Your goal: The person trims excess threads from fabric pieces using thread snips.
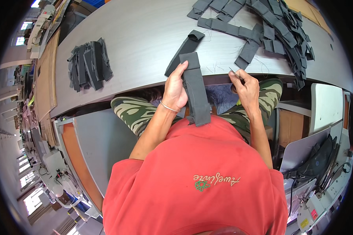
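My left hand (pixel 174 91) pinches a dark grey fabric strip (pixel 198 94) near its folded upper end, thumb on top. The strip hangs over the table's front edge, its frayed lower end against my red shirt. To its right, my right hand (pixel 248 91) is closed around small thread snips (pixel 234 73), whose pointed metal tip sticks out toward the upper left; the fingers hide most of them. Beyond my left hand, another folded grey strip (pixel 181 51) lies on the table. Loose threads (pixel 213 70) are scattered between the hands.
A stack of grey strips (pixel 90 64) lies on the table (pixel 141 51) at the left. A long, tangled heap of folded strips (pixel 280 29) covers the far right and hangs over the front edge. White machine panels (pixel 326 105) stand at my right, a grey panel (pixel 106 133) at my left.
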The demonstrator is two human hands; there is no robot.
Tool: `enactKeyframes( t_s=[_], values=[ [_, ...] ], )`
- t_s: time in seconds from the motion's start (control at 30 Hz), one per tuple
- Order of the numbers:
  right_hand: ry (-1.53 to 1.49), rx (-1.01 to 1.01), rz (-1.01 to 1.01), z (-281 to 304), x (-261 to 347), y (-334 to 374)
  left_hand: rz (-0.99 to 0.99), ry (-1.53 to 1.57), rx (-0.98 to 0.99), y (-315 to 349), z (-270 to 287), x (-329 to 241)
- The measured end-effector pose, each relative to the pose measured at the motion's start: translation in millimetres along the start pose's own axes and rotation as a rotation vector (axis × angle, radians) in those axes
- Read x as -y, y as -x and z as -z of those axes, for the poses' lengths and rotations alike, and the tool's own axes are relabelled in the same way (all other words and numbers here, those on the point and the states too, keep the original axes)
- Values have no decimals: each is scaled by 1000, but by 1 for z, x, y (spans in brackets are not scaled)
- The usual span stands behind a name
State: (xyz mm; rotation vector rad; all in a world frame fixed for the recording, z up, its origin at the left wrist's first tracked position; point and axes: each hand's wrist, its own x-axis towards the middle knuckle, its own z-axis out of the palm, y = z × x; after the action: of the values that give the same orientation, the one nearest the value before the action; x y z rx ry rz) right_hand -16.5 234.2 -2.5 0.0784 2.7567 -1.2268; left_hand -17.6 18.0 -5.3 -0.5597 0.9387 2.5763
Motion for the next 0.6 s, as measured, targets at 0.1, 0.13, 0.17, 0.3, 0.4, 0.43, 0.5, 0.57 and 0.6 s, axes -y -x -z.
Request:
enactKeyframes(
  t_s=[0.1, 0.13, 0.17, 0.3, 0.4, 0.43, 0.5, 0.57, 0.6],
  values=[
    [-447, -42, 229, -19, 8, 4, -34, -42, 38, 2, -7, 3],
    [-536, -8, 236, -26, 16, 4, -35, -65, 47, 3, -8, 3],
    [-471, 35, 214, -25, 25, 4, -37, -67, 44, 3, -9, 4],
    [-195, 2, 415, -40, 32, 3, -59, -68, 42, 5, -14, 4],
    [-68, -14, 512, -42, 31, 3, -61, -49, 5, 6, -13, 4],
    [6, -18, 539, -41, 29, 3, -57, -28, -30, 7, -12, 4],
    [-126, -41, 482, -40, 14, 0, -15, -46, -29, 3, 4, 1],
    [-370, -89, 317, -34, 2, -5, 19, -61, -32, 1, 12, -3],
    [-400, -105, 170, -27, -5, -6, 26, -47, -50, 1, 13, -4]
  ],
)
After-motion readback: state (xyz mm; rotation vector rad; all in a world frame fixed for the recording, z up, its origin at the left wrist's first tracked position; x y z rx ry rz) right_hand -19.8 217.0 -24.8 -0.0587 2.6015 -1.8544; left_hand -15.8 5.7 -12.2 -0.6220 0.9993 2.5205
